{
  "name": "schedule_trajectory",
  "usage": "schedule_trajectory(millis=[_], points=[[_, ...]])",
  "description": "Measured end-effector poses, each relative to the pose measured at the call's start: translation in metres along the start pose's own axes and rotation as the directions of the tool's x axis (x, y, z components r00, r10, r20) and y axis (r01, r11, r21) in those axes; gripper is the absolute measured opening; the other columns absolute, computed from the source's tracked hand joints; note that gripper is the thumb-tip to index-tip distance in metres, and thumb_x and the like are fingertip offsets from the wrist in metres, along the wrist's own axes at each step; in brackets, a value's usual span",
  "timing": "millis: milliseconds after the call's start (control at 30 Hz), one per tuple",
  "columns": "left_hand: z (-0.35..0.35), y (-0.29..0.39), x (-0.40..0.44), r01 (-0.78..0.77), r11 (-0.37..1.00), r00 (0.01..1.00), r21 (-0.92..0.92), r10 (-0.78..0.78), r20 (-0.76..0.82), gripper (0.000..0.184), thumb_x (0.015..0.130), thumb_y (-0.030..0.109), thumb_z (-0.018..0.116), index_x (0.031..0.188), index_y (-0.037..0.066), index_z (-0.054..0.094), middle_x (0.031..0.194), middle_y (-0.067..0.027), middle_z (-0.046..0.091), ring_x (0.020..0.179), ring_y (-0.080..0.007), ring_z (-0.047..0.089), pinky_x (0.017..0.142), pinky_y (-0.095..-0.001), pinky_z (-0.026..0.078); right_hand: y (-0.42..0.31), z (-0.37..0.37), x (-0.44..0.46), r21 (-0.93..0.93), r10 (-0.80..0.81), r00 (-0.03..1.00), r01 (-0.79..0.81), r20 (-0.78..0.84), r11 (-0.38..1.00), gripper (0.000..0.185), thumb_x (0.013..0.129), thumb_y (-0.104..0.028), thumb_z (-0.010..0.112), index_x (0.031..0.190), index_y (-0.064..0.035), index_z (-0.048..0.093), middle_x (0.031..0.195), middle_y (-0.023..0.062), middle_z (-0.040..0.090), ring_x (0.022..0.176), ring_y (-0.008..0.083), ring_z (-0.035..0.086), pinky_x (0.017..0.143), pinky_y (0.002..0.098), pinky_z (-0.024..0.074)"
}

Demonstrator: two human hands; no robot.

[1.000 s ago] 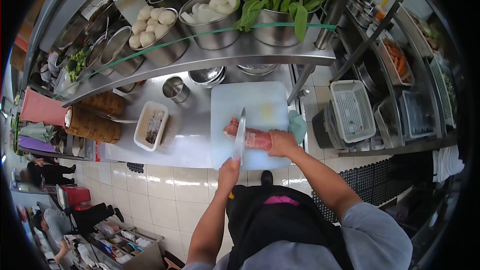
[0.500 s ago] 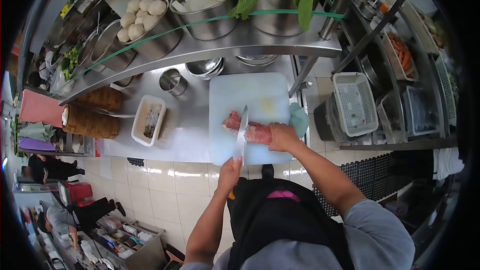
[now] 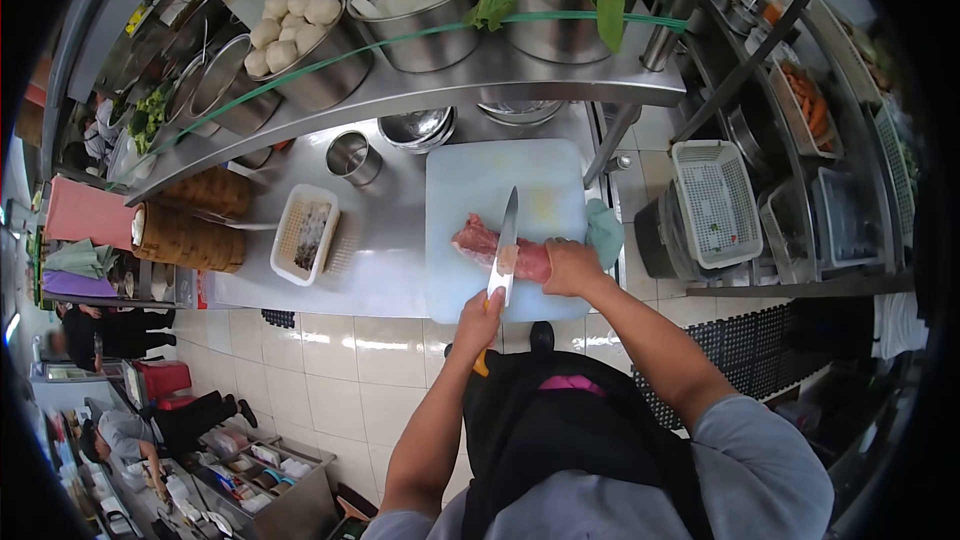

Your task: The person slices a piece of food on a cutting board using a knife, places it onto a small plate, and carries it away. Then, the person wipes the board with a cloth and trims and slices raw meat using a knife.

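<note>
My left hand (image 3: 480, 320) is closed around the yellow handle of a knife (image 3: 510, 223). The blade points away from me and lies across a piece of raw red meat (image 3: 477, 236), hiding a strip of it. On the blade's right side, my right hand (image 3: 573, 268) grips the meat's right end, fingers wrapped over it. Beneath the meat is a white cutting board (image 3: 455, 175). A green cloth (image 3: 603, 232) sits at the board's right edge, near my right hand.
On the steel counter (image 3: 380, 240) stand a white basket (image 3: 283, 245), a metal cup (image 3: 353, 158) and metal bowls (image 3: 418, 130). Above runs a shelf (image 3: 420, 100) bearing pots of vegetables. Right of the counter is another white basket (image 3: 683, 210). Other people (image 3: 130, 435) are at lower left.
My left hand and the knife have moved forward and to the right across the meat. My right hand keeps its hold on the meat's right end. The whole view has shifted slightly.
</note>
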State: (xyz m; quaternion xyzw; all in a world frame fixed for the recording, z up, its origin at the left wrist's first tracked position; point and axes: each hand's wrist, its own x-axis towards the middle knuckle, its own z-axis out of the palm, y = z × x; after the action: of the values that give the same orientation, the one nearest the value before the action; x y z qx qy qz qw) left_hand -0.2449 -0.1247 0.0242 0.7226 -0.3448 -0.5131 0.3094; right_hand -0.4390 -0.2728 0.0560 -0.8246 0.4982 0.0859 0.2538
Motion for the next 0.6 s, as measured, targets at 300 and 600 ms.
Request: schedule_trajectory(millis=[300,600], points=[[-0.031,0.022,-0.004,0.110,0.964,0.992,-0.241,-0.091,0.086,0.046,0.108,0.051,0.057,0.096,0.007,0.058,0.062,0.0006,0.048,0.043,-0.0090,0.045,0.039,-0.0278,0.039,-0.001,-0.003,-0.003,-0.038,0.005,1.000,-0.004,0.013,0.999,0.059,0.067,-0.031,0.083,0.118,-0.0079,0.066,0.117,0.0142,0.072,0.110,0.0354,0.073,0.091,0.0530,0.0565],[-0.068,0.010,-0.017,0.072,0.990,0.995,-0.118,-0.079,-0.061,0.044,0.109,0.049,0.056,0.096,0.008,0.059,0.062,0.0009,0.048,0.043,-0.0082,0.044,0.039,-0.0266,0.039,-0.027,-0.006,-0.015,0.037,-0.121,0.924,0.144,-0.362,0.989,0.074,0.067,-0.048,0.089,0.126,-0.0090,0.066,0.124,0.0139,0.064,0.125,0.0397,0.061,0.101,0.0510,0.0500]])
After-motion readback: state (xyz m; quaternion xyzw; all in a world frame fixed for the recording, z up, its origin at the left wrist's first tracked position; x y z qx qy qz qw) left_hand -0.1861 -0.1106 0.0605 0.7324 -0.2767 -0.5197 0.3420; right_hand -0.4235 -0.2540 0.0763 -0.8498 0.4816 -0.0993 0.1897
